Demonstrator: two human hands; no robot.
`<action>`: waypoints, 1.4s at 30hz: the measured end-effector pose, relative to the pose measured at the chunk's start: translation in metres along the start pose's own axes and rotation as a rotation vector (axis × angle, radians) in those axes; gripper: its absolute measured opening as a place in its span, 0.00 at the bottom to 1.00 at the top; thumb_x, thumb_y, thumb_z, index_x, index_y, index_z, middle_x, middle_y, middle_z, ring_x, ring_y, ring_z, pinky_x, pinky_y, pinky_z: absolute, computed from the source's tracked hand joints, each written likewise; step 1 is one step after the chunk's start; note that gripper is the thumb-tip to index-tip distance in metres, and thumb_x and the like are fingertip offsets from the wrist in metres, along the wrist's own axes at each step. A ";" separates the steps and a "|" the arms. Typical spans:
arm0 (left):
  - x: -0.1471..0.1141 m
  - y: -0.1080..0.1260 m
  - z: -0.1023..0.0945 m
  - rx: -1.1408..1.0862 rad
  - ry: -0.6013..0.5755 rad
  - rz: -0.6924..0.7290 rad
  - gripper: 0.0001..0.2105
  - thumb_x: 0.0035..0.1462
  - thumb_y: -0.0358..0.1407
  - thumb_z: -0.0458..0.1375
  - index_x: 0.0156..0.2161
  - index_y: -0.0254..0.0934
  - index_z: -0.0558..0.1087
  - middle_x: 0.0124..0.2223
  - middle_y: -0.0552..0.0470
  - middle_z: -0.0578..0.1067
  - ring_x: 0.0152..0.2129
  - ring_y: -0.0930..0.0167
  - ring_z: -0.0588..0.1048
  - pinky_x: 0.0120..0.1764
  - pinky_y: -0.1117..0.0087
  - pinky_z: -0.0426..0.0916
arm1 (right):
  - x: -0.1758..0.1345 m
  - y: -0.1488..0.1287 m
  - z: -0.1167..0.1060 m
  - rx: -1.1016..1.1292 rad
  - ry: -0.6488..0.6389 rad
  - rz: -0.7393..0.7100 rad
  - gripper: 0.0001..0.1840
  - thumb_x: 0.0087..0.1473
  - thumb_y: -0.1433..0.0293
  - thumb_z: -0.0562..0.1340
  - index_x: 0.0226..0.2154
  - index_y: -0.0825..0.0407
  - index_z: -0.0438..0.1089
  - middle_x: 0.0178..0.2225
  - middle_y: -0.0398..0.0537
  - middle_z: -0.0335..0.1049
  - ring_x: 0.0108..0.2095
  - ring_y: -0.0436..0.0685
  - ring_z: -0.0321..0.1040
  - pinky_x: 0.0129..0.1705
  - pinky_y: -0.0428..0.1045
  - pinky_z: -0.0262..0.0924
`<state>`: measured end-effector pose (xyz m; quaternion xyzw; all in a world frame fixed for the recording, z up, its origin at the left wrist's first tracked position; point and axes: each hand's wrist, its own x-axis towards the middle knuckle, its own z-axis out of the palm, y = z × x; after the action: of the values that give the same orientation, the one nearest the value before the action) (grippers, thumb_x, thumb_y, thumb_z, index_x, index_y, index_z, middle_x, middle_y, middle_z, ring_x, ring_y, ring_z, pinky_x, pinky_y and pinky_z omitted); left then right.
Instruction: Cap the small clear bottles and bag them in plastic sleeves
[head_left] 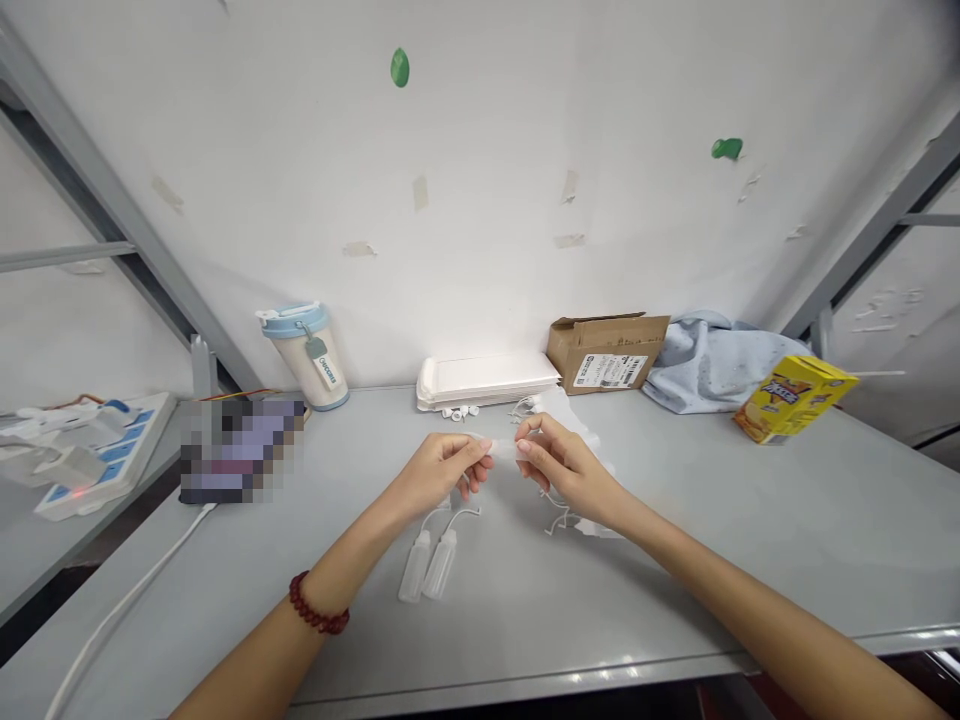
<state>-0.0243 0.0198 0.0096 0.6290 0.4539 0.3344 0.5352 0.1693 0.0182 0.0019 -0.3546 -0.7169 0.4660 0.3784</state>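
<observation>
My left hand (448,468) is closed in a pinch on one end of a small translucent plastic piece (504,450); it may be a bottle, but its shape is blurred. At the other end, the fingers of my right hand (555,460) grip the same piece. Below my left hand, two translucent squeeze bottles (439,566) with thin bent white spouts lie side by side on the table. Several loose white spouts (559,515) and a white plastic bag (574,410) lie around my right hand, which partly hides them.
Small white caps (460,412) lie before a stack of white trays (487,380). Behind stand a cardboard box (607,355), a bluish cloth (712,360) and a yellow carton (795,400). To the left are a tumbler (307,355), a phone (240,452) with cable and a power strip (112,455).
</observation>
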 end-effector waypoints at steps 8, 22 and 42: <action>-0.001 -0.003 0.002 -0.005 0.016 0.095 0.16 0.54 0.44 0.54 0.25 0.31 0.71 0.22 0.53 0.68 0.19 0.76 0.66 0.25 0.73 0.62 | 0.002 -0.001 -0.003 0.166 -0.036 0.103 0.12 0.58 0.57 0.51 0.32 0.48 0.55 0.18 0.34 0.55 0.16 0.44 0.46 0.18 0.42 0.44; -0.003 -0.001 0.007 0.096 -0.016 0.068 0.22 0.57 0.48 0.47 0.25 0.32 0.71 0.24 0.51 0.69 0.20 0.74 0.67 0.25 0.73 0.63 | 0.001 -0.001 -0.003 0.012 0.004 0.037 0.13 0.58 0.56 0.49 0.34 0.49 0.56 0.17 0.34 0.51 0.18 0.46 0.47 0.20 0.42 0.45; -0.012 0.005 0.013 0.442 0.052 0.232 0.18 0.58 0.44 0.47 0.21 0.35 0.65 0.22 0.56 0.66 0.20 0.75 0.63 0.24 0.75 0.56 | 0.001 0.005 -0.007 -0.181 -0.183 0.079 0.19 0.56 0.54 0.52 0.25 0.53 0.60 0.16 0.35 0.47 0.18 0.46 0.46 0.20 0.44 0.43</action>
<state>-0.0159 0.0038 0.0127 0.7697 0.4545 0.3023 0.3311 0.1757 0.0231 -0.0002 -0.3713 -0.7730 0.4444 0.2591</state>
